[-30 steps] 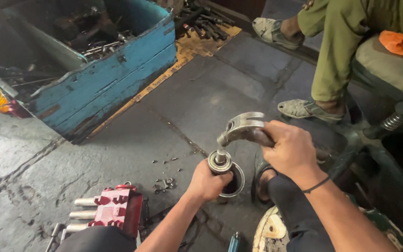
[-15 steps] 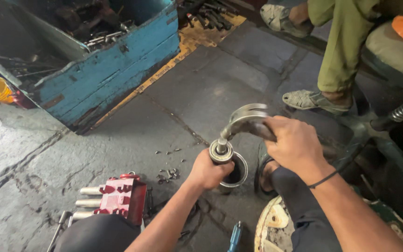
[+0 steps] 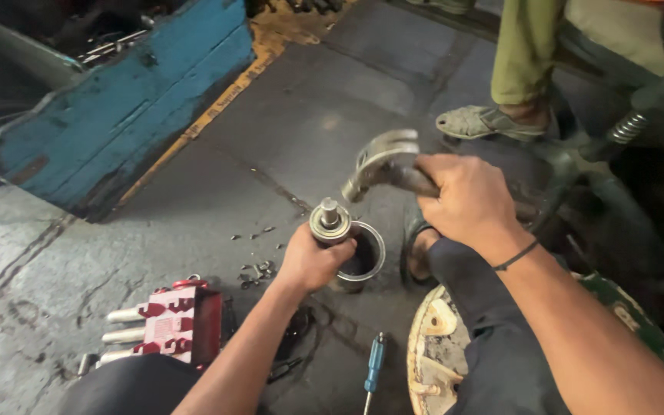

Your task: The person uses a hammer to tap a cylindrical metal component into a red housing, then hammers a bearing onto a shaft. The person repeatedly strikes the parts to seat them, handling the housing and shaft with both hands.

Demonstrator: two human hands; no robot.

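Note:
My left hand (image 3: 313,261) grips a round metal part with a centre pin (image 3: 330,220), holding it upright over a short steel sleeve (image 3: 364,257) that stands on the concrete floor. My right hand (image 3: 466,198) is wrapped around the handle of a claw hammer (image 3: 384,163). The hammer head hangs just above and to the right of the pin, not touching it. My knee in dark trousers (image 3: 463,277) sits right beside the sleeve.
A blue wooden crate (image 3: 124,115) with tools stands at the back left. A red metal block with pins (image 3: 167,323) lies front left, a blue-handled screwdriver (image 3: 374,365) near my leg. Another person's sandalled foot (image 3: 482,121) rests at the back right. Small bolts (image 3: 255,269) are scattered.
The hammer head has lifted slightly off the pin. The view has shifted closer and lower; my left hand still holds the part on the sleeve.

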